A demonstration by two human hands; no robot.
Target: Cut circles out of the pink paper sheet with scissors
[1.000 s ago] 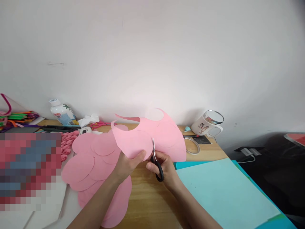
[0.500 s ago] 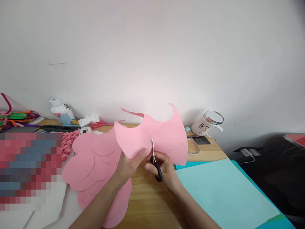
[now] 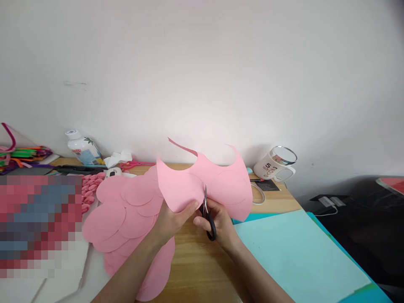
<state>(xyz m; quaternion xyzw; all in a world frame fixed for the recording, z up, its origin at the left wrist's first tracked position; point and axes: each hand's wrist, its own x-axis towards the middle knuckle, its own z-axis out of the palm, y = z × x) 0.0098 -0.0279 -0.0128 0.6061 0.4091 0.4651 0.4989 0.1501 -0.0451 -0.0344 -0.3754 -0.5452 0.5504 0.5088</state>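
A sheet of pink paper (image 3: 184, 187) with round bites cut from its far edge is held up above the desk; faint circle outlines show on it. My left hand (image 3: 175, 219) pinches its lower left part between thumb and fingers. Black-handled scissors (image 3: 211, 227) are in my right hand (image 3: 221, 225), their blades in the sheet near its middle, pointing away from me. Part of the lower blade is hidden. Under and left of my left forearm lies an overlapping pile of pink paper circles (image 3: 104, 223).
A white mug (image 3: 271, 166), a roll of tape (image 3: 259, 194) and a dark card stand at the back right. Pale blue paper sheets (image 3: 296, 252) lie on the right. A white bottle (image 3: 82, 147), crumpled tissue (image 3: 118, 159), pink scissors (image 3: 139, 164) and pipe cleaners (image 3: 28, 153) line the wall.
The pink sheet has shifted slightly right and its top edge has curled differently. The scissors have moved a little right with my right hand, still in the paper.
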